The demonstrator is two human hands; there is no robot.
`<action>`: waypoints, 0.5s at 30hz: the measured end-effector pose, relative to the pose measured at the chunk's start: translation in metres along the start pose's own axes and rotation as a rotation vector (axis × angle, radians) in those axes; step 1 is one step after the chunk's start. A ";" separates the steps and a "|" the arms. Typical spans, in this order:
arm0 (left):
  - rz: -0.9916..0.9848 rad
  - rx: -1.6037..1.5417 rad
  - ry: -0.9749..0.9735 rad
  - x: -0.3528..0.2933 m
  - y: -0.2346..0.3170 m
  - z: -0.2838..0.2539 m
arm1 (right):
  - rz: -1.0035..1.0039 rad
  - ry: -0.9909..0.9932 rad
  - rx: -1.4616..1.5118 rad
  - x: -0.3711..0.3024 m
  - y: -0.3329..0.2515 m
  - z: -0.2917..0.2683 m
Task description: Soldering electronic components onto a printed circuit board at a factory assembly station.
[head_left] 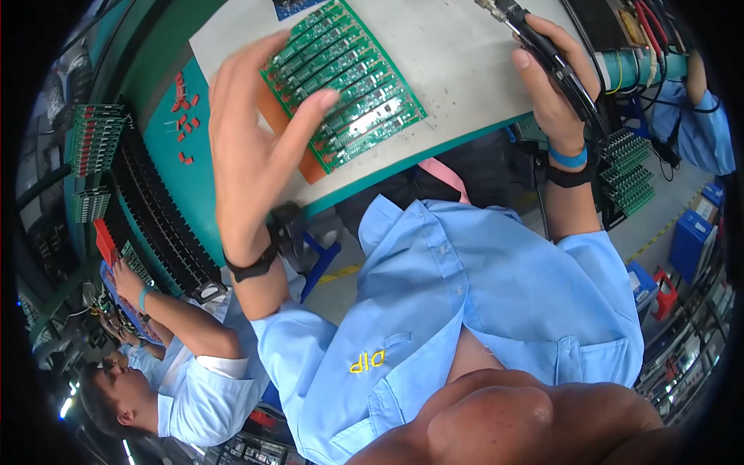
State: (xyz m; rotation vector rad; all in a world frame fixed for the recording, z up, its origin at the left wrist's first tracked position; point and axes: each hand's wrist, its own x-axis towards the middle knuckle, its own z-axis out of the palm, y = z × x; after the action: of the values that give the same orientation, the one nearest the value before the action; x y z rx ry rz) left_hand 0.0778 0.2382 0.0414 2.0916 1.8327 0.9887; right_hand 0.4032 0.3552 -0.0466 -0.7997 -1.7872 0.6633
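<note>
A green circuit board panel (364,116), divided into several strips with small parts on them, lies on a white work surface (457,70). My left hand (248,132) is at the panel's left edge, fingers stretched and thumb apart over the board. Whether the fingertips touch it I cannot tell. In my right hand (559,93), to the right of the panel, is a black slim hand tool (546,50) with a metal tip; its exact kind is not clear. An orange-brown piece (310,167) shows under the panel's left side.
Small red components (184,128) lie scattered on the green mat (194,186) at left. Beyond them stand black slotted racks (159,209) and stacked boards (97,147). A co-worker (194,372) sits at left. More boards (626,174) and cables (647,46) are at right.
</note>
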 end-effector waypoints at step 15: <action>0.120 0.070 -0.144 -0.023 -0.045 0.023 | -0.066 -0.405 0.244 -0.043 -0.061 0.013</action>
State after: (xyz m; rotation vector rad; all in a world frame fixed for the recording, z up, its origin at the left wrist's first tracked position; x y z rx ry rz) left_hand 0.0546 0.2331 -0.0085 2.2730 1.7135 0.7867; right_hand 0.3888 0.2828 -0.0298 -0.4595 -2.0314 1.0326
